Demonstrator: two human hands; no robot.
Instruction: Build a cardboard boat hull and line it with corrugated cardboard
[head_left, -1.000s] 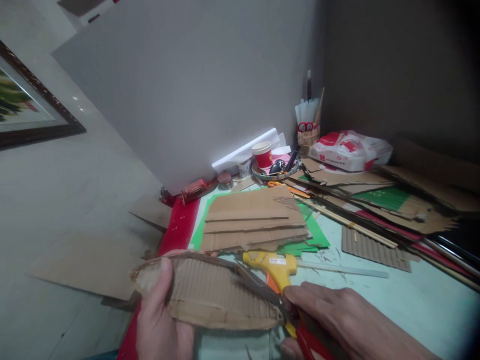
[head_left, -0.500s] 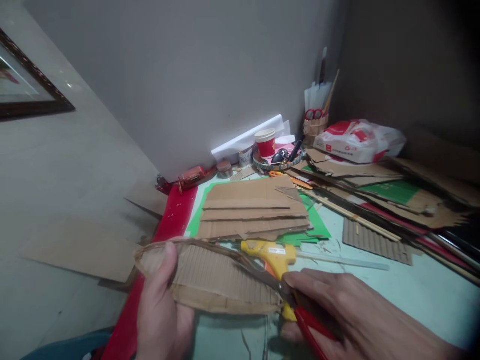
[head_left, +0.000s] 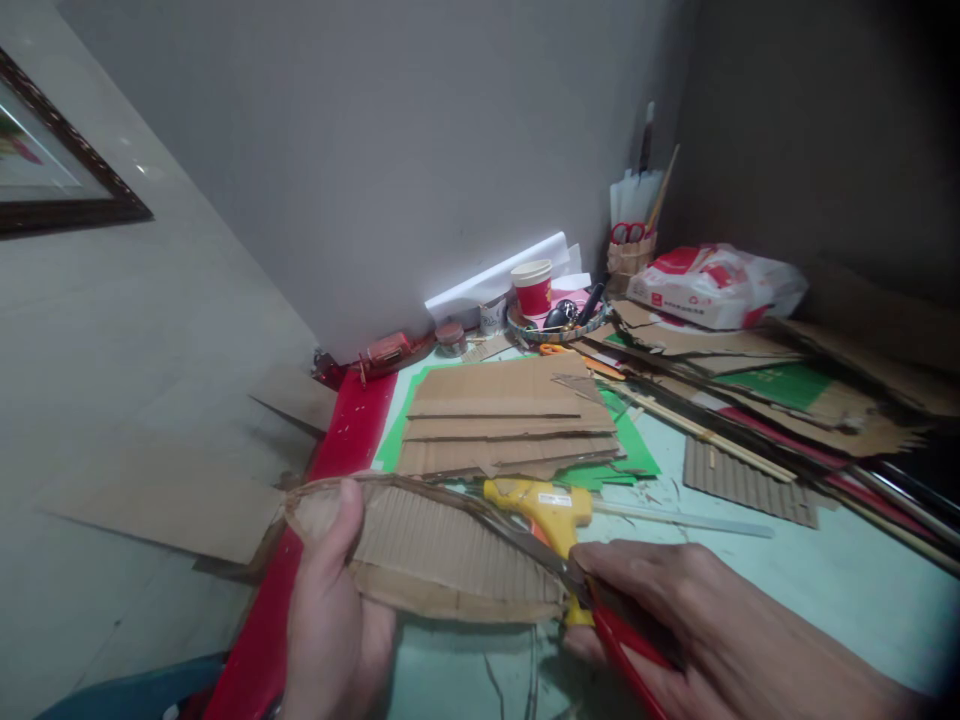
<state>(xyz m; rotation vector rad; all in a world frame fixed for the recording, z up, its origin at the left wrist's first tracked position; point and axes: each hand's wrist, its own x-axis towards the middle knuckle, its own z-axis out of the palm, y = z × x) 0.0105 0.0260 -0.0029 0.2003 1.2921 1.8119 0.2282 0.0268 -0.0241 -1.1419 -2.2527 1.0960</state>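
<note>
My left hand (head_left: 337, 590) grips a boat-shaped piece of corrugated cardboard (head_left: 435, 545) near its left end, the thumb lying across its ribbed inside. In my right hand (head_left: 667, 610) is a pair of red-handled scissors (head_left: 630, 640). Their blades reach up and left along the far rim of the cardboard piece, toward its right end. How far the blades are apart is hard to make out. Behind the scissors a yellow glue gun (head_left: 551, 510) lies on the table, partly covered, with a clear glue stick (head_left: 690, 522) in its back.
Flat cardboard sheets (head_left: 510, 400) lie on green paper (head_left: 637, 440). Farther back stand a round tray (head_left: 517, 325) and red paper cup (head_left: 534, 295). Cardboard scraps (head_left: 847, 430) and wooden sticks (head_left: 720, 440) crowd the right, below a plastic bag (head_left: 712, 290). A red strip (head_left: 330, 460) edges the table's left.
My left hand and the cardboard piece have shifted slightly right. The scissors and my right hand stay nearly in place, with the blades still along the far rim.
</note>
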